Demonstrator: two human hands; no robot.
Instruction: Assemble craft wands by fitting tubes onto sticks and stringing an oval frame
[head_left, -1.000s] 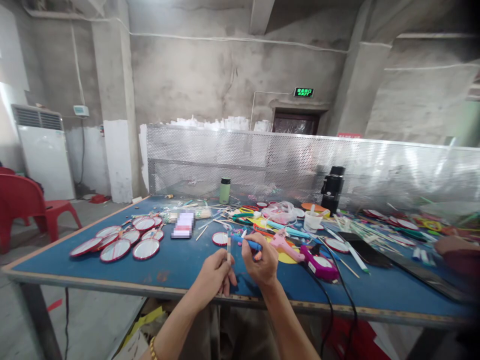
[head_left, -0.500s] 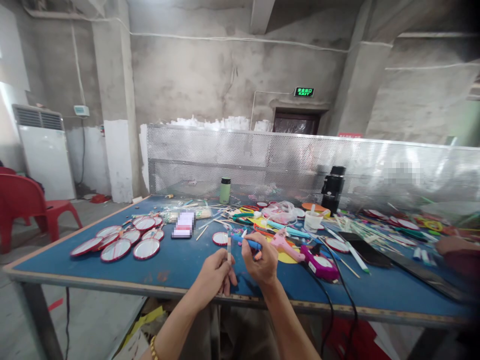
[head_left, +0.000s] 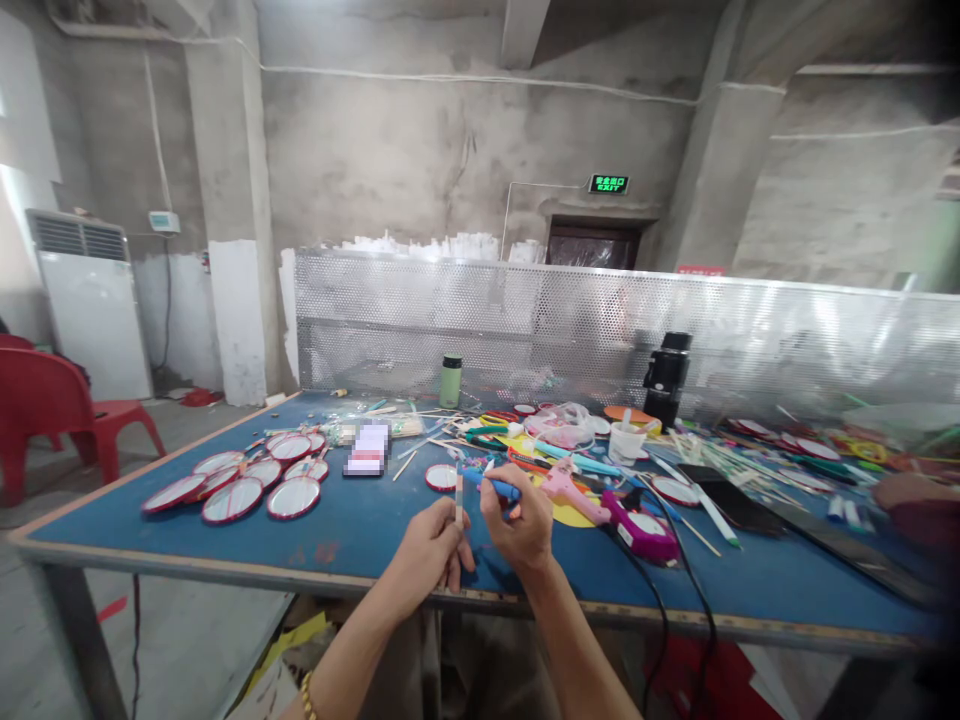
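Observation:
My left hand (head_left: 435, 550) is closed around a thin, flat wooden stick (head_left: 459, 506), held upright above the table's front edge. The stick is pale lower down and darker at its top. In my right hand (head_left: 521, 515) is a blue marker pen (head_left: 501, 487), pinched in a writing grip and pointing left. Its tip is beside the stick's upper end; I cannot tell whether they touch. Just behind the stick lies a round red-rimmed mirror (head_left: 441, 477). A pink glue gun (head_left: 574, 492) rests to the right of my right hand, near a purple device (head_left: 643, 530).
Several red-rimmed mirrors (head_left: 294, 496) lie in a group at the left of the blue table (head_left: 352, 535). A phone (head_left: 367, 450), a green bottle (head_left: 450, 382) and a black thermos (head_left: 666, 380) stand or lie farther back. Sticks, pens and a white cup (head_left: 625, 442) clutter the right; black cables hang over the front edge.
My right hand has shifted very slightly left with the marker pen, towards the stick. My left hand and the stick stay nearly still.

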